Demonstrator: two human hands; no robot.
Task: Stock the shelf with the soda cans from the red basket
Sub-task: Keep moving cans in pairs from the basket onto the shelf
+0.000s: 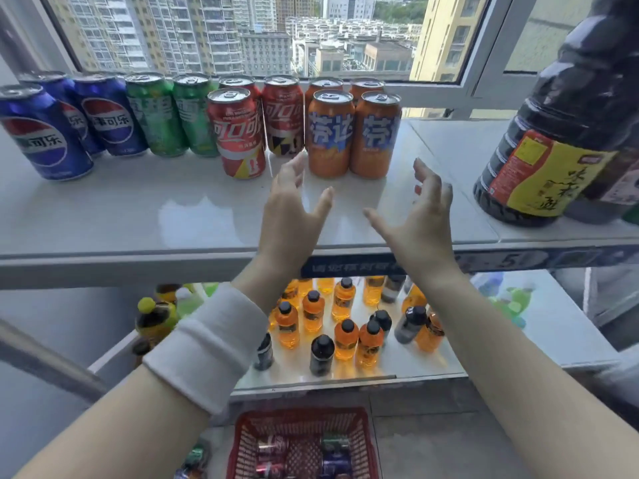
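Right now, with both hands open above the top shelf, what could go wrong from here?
1. The left hand sits close to the front red can and the front orange cans; a sideways move could topple them into the packed rows.
2. The dark bottle stands near the front edge of the shelf, beyond the right hand; a wide swing might knock it off.

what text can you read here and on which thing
"事可乐": blue soda cans
"可口可": front red soda can
"芬达": front orange soda can
"5": blue shelf-edge strip
Green soda cans, big dark bottle's yellow label: too blurred.
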